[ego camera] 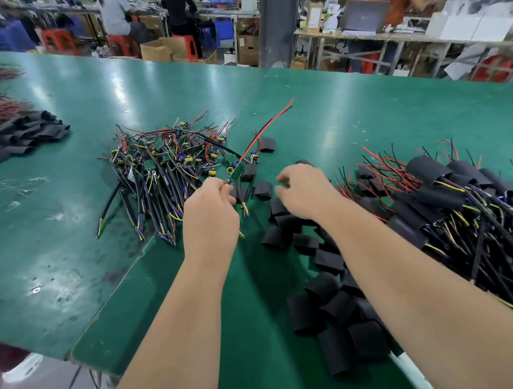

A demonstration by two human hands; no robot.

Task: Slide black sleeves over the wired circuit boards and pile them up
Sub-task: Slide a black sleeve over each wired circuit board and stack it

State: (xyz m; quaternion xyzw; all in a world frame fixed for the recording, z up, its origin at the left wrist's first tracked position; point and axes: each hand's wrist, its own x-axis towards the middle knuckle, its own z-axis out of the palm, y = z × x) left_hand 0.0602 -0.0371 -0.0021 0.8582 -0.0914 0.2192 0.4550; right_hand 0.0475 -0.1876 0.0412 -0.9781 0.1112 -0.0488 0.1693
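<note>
The left hand (210,211) pinches the near end of a small green circuit board (238,172) between thumb and fingertips, and its red and black wires (268,121) trail up and away from the board. Just right of the board the right hand (303,189) hovers, fingers loosely bent and holding nothing, over scattered black sleeves (321,297). Left of the board lies a tangle of unsleeved wired boards (158,166); well right of it, a pile of sleeved boards (455,194) — all on the green surface (65,244).
</note>
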